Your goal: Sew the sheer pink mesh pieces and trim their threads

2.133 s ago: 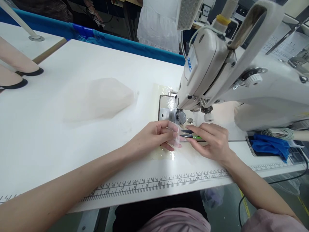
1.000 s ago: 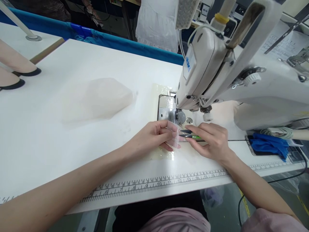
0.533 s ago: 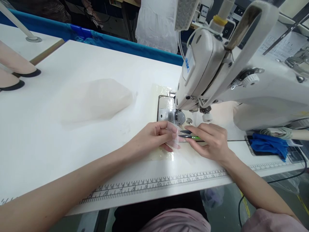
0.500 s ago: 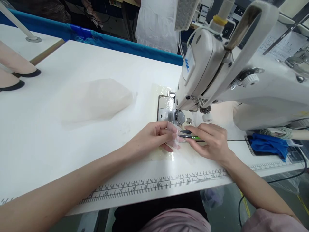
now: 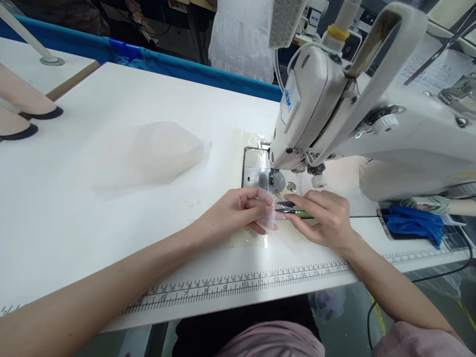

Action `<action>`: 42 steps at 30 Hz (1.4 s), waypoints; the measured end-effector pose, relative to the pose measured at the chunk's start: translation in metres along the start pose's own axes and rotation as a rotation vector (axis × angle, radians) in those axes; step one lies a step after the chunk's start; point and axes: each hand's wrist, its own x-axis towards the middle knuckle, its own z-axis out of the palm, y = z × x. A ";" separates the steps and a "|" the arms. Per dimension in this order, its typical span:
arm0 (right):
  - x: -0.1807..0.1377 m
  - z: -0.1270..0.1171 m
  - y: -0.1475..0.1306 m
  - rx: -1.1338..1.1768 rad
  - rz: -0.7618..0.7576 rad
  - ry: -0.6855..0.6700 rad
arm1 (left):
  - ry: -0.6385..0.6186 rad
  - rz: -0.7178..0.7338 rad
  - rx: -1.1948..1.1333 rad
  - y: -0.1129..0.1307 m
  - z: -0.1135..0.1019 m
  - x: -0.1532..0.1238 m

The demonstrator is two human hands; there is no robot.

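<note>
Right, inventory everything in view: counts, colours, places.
JUKI sewing machine: one, white, right of centre
Thread snips: one, dark and green, near centre
Sheer fabric: at least one piece, whitish, left of snips
Tabletops: two, white, under machine and upper left
Ruler scale: one, black, along near edge
Crumpled cloth: one, blue, far right
Device: one, dark, partly under cloth
Fabric strip: one, blue, beyond far edge
Papers: count unclear, white, upper right
Rounded forms: two, beige with black, far left
Co-worker's garment: one, white, top centre
Left hand: one, bare, on fabric
Right hand: one, bare, on snips
</note>
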 end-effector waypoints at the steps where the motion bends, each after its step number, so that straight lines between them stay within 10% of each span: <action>1: 0.000 0.000 0.000 0.001 -0.001 0.001 | -0.001 -0.001 0.001 0.000 0.000 0.000; 42: -0.003 0.001 0.002 0.017 0.038 0.028 | -0.005 -0.002 0.004 -0.001 0.002 -0.001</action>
